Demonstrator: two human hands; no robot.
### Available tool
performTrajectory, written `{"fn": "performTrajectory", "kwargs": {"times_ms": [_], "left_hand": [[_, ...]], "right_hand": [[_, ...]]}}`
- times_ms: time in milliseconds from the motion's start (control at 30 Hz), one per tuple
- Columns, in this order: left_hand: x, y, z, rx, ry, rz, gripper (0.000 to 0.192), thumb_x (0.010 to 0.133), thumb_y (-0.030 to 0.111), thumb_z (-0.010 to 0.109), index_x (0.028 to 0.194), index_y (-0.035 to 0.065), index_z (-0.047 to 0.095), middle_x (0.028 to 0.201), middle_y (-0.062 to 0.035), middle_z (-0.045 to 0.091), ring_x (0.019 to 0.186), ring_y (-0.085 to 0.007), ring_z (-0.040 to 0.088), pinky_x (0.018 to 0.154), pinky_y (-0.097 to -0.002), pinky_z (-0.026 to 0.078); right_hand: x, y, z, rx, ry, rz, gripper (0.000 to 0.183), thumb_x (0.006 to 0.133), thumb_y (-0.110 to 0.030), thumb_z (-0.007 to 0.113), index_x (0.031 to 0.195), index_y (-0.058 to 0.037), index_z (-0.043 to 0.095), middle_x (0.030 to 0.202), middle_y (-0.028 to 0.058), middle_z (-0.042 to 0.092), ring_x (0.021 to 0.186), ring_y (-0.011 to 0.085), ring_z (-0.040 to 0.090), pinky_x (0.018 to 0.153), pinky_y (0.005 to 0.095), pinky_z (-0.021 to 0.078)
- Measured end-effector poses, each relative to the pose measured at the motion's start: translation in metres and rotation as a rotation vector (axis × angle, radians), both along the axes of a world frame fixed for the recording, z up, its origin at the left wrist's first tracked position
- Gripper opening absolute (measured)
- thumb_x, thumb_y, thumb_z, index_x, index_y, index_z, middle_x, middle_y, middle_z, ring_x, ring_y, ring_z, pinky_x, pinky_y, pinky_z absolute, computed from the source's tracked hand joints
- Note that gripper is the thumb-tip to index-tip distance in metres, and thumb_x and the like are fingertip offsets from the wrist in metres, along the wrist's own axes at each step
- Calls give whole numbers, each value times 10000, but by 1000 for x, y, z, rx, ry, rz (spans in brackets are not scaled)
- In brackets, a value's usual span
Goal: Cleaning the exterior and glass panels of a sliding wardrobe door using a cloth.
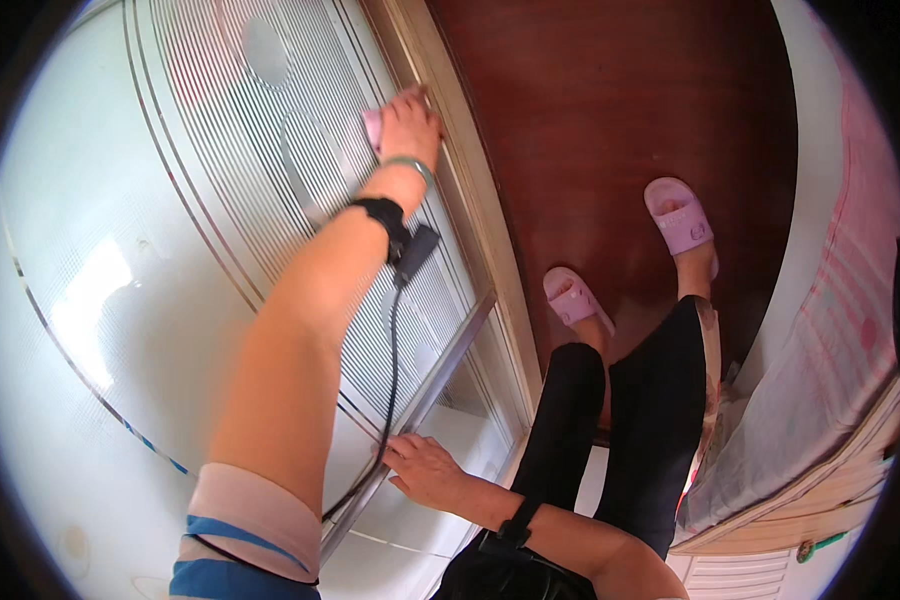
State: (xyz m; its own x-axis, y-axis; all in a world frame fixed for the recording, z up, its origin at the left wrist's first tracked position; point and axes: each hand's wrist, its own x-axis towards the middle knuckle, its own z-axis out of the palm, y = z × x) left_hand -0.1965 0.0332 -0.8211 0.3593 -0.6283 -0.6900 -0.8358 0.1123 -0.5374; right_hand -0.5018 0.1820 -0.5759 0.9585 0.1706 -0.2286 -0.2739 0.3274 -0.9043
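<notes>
My left hand point(411, 131), with a bangle at the wrist, presses a pink cloth point(373, 127) against a striped, frosted glass door panel point(225, 150). Most of the cloth is hidden under the palm, close to the panel's pale wooden edge point(450, 150). Lower down, my right hand point(424, 469) holds the silver metal edge strip point(442, 371) of the panel, fingers hooked over it. Behind that strip a second glass panel point(457, 420) shows.
A black strap with a small device point(416, 255) sits on my left forearm, its cable point(394, 360) hanging past the strip. My feet in pink slippers point(679, 214) stand on dark red wooden flooring point(607, 112). At right hangs pink-and-white fabric point(817, 360) over a pale wooden edge point(795, 517).
</notes>
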Motion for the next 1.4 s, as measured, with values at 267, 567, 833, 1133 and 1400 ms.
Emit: {"fn": "performTrajectory", "kwargs": {"times_ms": [267, 567, 833, 1133, 1400], "left_hand": [[-147, 141, 58, 482, 461, 202, 417, 864, 318, 544, 1242, 152, 601, 1341, -116, 487, 1227, -288, 458, 1010, -546, 305], [-191, 134, 156, 860, 623, 553, 336, 838, 293, 612, 1154, 184, 648, 1242, -57, 596, 1170, -240, 550, 936, -440, 365], [-182, 81, 292, 349, 714, 745, 223, 779, 257, 616, 962, 136, 656, 1016, -60, 656, 1004, -261, 627, 828, -439, 442], [-247, 80, 434, 18, 678, 1116, 255, 782, 266, 644, 1001, 140, 674, 1058, -68, 680, 1039, -262, 634, 864, -424, 464], [-296, 159, 475, -260, 785, 1686, 207, 787, 189, 610, 967, 96, 656, 1048, -119, 679, 1007, -303, 635, 778, -377, 504]], "right_hand": [[1, 8, -3, -24, -22, 135, 543, 805, -179, 649, 1311, -95, 468, 1366, 119, 435, 1196, 301, 480, 948, 430, 411], [-40, -4, 0, -167, 40, 395, 457, 838, -358, 589, 1142, -18, 572, 1154, 186, 598, 1069, 350, 574, 901, 459, 446], [-39, -141, 69, -273, 236, 369, 444, 849, -322, 597, 1215, -74, 555, 1164, 182, 597, 1093, 375, 564, 925, 458, 464], [-66, -259, 124, -540, 201, 436, 484, 830, -332, 621, 1247, -98, 544, 1215, 167, 573, 1130, 357, 541, 958, 454, 441], [-65, -317, 144, -734, 82, 441, 460, 839, -319, 614, 1228, -84, 544, 1198, 166, 581, 1129, 358, 539, 969, 429, 432]]}}
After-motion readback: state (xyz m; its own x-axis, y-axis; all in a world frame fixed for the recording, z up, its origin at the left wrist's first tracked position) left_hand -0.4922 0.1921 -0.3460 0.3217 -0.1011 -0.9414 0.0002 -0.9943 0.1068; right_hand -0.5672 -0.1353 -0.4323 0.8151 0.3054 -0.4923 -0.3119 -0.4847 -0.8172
